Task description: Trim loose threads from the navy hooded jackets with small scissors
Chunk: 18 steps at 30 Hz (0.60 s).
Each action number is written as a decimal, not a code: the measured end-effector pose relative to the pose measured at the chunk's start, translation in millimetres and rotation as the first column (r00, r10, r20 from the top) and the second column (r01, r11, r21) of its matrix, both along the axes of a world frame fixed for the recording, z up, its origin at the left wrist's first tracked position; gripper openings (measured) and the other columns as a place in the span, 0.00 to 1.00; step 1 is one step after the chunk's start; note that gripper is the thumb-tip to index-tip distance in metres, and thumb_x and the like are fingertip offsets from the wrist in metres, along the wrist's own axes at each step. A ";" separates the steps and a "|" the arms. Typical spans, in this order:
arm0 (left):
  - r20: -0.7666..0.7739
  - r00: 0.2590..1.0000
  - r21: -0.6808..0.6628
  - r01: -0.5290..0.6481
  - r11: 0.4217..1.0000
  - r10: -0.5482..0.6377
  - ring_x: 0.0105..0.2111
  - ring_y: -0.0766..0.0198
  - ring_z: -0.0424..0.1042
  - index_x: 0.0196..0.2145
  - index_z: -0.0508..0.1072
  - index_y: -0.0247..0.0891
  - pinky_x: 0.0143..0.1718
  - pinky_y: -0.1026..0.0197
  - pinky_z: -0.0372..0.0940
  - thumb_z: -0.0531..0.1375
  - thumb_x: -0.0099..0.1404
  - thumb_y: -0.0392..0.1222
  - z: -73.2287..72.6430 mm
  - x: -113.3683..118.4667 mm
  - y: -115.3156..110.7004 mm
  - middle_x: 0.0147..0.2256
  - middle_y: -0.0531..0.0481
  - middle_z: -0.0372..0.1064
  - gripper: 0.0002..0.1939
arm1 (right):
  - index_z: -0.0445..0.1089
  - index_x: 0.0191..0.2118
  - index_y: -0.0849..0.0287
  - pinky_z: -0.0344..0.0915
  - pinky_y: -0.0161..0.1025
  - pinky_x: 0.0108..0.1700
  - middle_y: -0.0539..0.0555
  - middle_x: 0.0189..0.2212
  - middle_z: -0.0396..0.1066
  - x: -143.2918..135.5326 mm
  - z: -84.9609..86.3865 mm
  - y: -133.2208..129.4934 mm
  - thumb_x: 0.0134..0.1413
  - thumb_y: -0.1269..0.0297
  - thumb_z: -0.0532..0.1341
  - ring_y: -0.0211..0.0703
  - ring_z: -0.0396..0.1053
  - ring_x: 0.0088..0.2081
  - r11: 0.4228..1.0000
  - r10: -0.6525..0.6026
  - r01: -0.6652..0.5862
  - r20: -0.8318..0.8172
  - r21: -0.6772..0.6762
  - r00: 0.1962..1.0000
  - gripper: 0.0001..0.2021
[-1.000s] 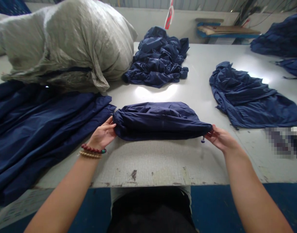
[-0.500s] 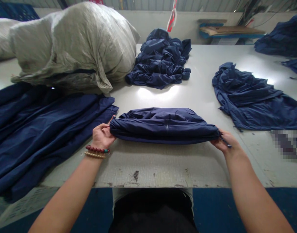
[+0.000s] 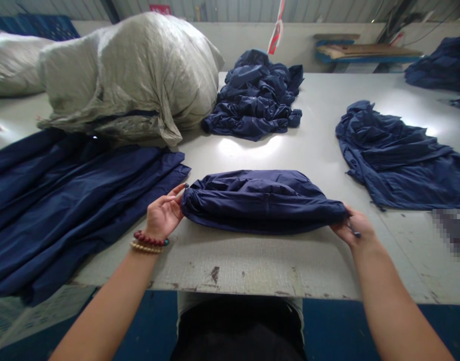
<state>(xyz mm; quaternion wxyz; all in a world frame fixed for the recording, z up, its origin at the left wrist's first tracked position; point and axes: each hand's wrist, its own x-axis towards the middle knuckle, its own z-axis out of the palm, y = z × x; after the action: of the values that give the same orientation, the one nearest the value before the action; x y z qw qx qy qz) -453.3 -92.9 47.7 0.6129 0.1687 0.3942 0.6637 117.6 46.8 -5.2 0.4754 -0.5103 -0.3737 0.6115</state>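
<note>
A navy garment [image 3: 260,203], gathered into a long bundle with a rolled front edge, stretches between my two hands above the table's near part. My left hand [image 3: 164,215] grips its left end, fingers partly behind the cloth; a small cord end pokes up by the fingertips. At the opposite end my right hand [image 3: 354,225] is closed on the cloth, with a dark drawcord tip hanging over the palm. Most of the right fingers are hidden under the fabric. Beaded bracelets circle my left wrist.
Navy cloth [image 3: 83,200] lies spread on the left, overhanging the table [image 3: 252,265]. Behind it bulges a big grey-white sack [image 3: 140,70]. A crumpled navy pile [image 3: 256,95] sits at the back, another navy garment [image 3: 403,155] on the right. A blurred patch [image 3: 453,233] covers something at the right.
The bundle's left end has tilted and bunched slightly, and its front edge sags a little more. Both hands keep their hold. The whole view has shifted slightly.
</note>
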 end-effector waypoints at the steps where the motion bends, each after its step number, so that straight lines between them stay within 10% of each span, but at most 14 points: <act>1: -0.022 1.000 0.004 0.004 1.000 -0.004 0.38 0.61 0.80 0.59 0.74 0.35 0.40 0.61 0.75 0.63 0.61 0.33 1.5 2.6 -2.3 0.43 0.45 0.82 0.27 | 0.76 0.34 0.49 0.82 0.46 0.43 0.53 0.30 0.82 -3.8 1.5 -4.6 0.68 0.46 0.59 0.52 0.82 0.36 1.000 -0.026 0.026 0.012 -0.009 1.000 0.16; 8: -0.341 0.934 -0.037 0.106 0.994 -0.112 0.42 0.58 0.80 0.62 0.75 0.40 0.40 0.61 0.76 0.72 0.61 0.39 10.0 20.5 -24.6 0.50 0.42 0.79 0.31 | 0.79 0.45 0.52 0.78 0.36 0.39 0.51 0.37 0.82 -17.5 21.0 -41.6 0.46 0.49 0.80 0.48 0.79 0.39 0.988 -0.020 -0.066 0.548 0.137 0.836 0.23; 13: -0.435 0.897 -0.083 0.051 0.995 -0.082 0.42 0.58 0.79 0.57 0.79 0.41 0.38 0.63 0.72 0.77 0.54 0.36 1.5 32.4 -12.7 0.49 0.42 0.79 0.33 | 0.77 0.46 0.55 0.77 0.40 0.37 0.54 0.36 0.81 -28.4 18.0 -35.7 0.40 0.48 0.82 0.48 0.77 0.35 0.967 0.060 -0.190 0.574 0.168 0.817 0.29; 18: -0.781 0.609 0.089 -0.110 0.990 0.138 0.30 0.67 0.68 0.41 0.82 0.39 0.33 0.66 0.62 0.74 0.53 0.28 -0.6 52.6 48.3 0.32 0.55 0.74 0.17 | 0.75 0.40 0.55 0.75 0.42 0.42 0.52 0.34 0.78 -64.0 21.3 6.9 0.45 0.47 0.78 0.46 0.74 0.35 0.921 -0.082 -0.156 0.568 0.358 0.819 0.22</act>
<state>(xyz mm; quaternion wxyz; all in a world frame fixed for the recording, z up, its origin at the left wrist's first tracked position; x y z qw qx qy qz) -400.7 -44.6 47.0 0.3290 0.4237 0.6222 0.5701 53.6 53.7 16.1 0.4206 -0.5579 -0.6226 0.3526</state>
